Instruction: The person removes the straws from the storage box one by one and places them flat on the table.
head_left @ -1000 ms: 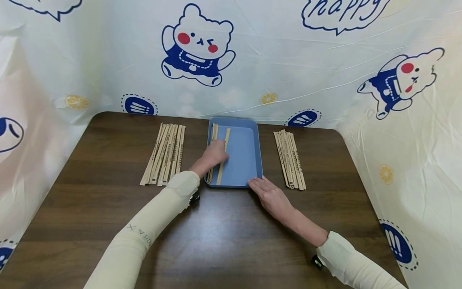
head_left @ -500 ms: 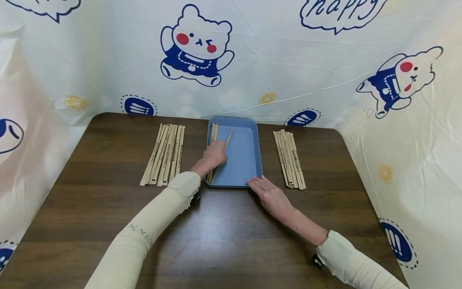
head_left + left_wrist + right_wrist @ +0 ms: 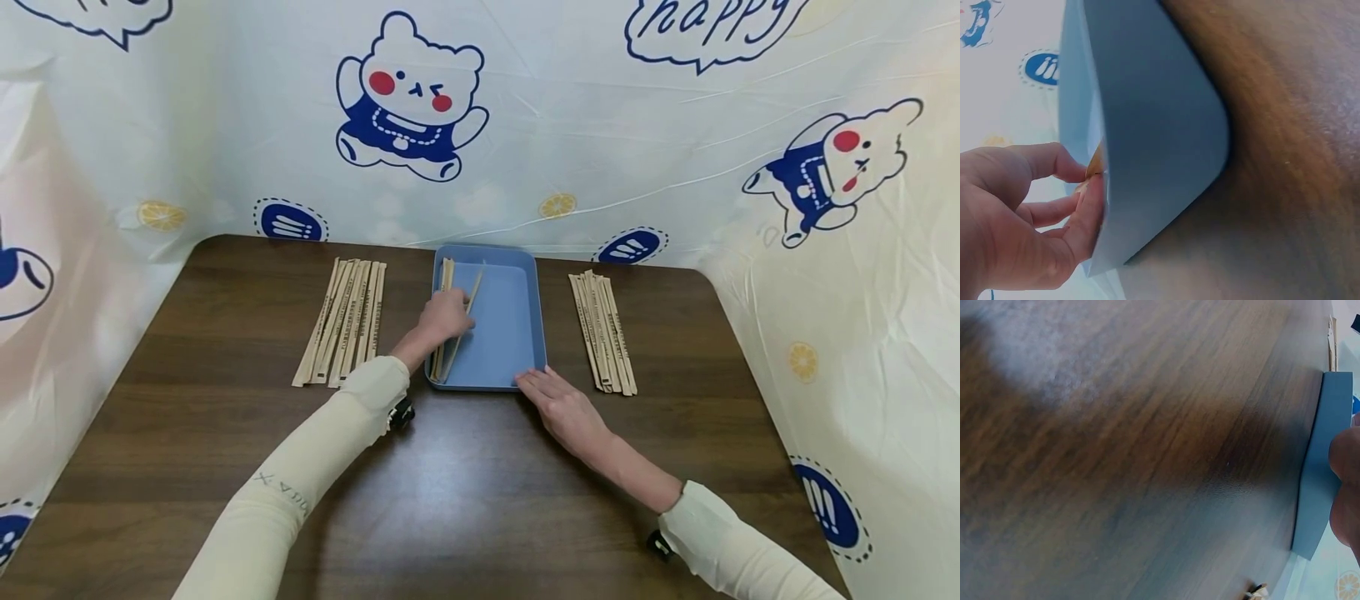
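Observation:
My left hand (image 3: 444, 315) is over the left half of a blue tray (image 3: 506, 321), pinching a thin paper-wrapped stick (image 3: 474, 292) between thumb and fingers. The stick lies aslant, its near end close to a few similar wrapped sticks (image 3: 447, 273) along the tray's left wall. In the left wrist view the tray wall (image 3: 1160, 125) hides most of the held stick (image 3: 1095, 161). At the tray's near right corner, my right hand (image 3: 566, 408) rests with extended fingers on the rim. The right wrist view catches part of that hand (image 3: 1347, 487) against the tray's outer wall (image 3: 1325, 462).
A fanned pile of paper-wrapped sticks (image 3: 348, 321) lies left of the tray on the brown wooden table (image 3: 480, 500). Another pile (image 3: 602, 333) lies to its right. A printed cloth (image 3: 525, 125) hangs behind the table's far edge and along both sides.
The held stick has turned aslant, its near end shifting left toward the sticks by the tray's wall. My left hand has barely moved; the right hand and tray stay put.

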